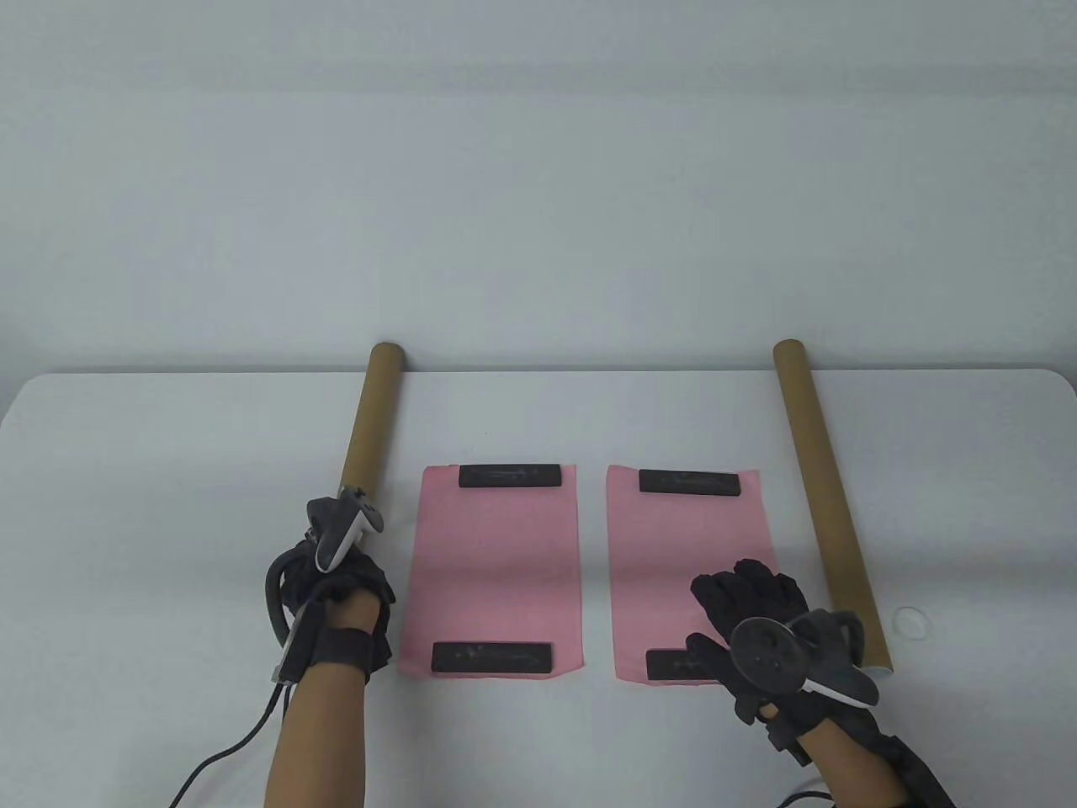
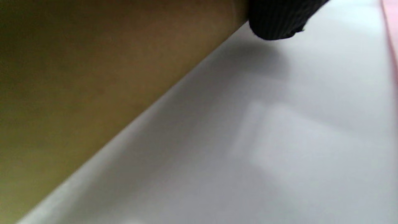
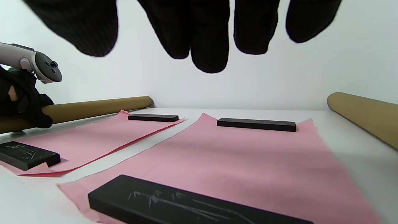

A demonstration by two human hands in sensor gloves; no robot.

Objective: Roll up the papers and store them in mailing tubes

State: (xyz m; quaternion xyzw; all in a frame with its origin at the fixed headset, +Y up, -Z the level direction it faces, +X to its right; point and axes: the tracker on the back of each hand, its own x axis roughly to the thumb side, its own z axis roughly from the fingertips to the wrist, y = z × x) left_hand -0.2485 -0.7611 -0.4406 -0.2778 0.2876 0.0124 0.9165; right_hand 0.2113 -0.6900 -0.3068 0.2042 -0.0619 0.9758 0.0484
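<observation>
Left hand point(image 1: 336, 581): grips the near end of the left mailing tube point(image 1: 370, 418), which extends away from the grip
Left wrist view: only tube wall, a fingertip point(image 2: 276, 21) and table point(image 2: 248, 140)
Right hand point(image 1: 757, 623): fingers spread, holding nothing, over the right pink paper point(image 1: 690, 555)
Right wrist view: fingers point(image 3: 208, 37) clear of the near weight bar point(image 3: 186, 205)
Right mailing tube point(image 1: 829, 497): just outboard of the right hand
</observation>
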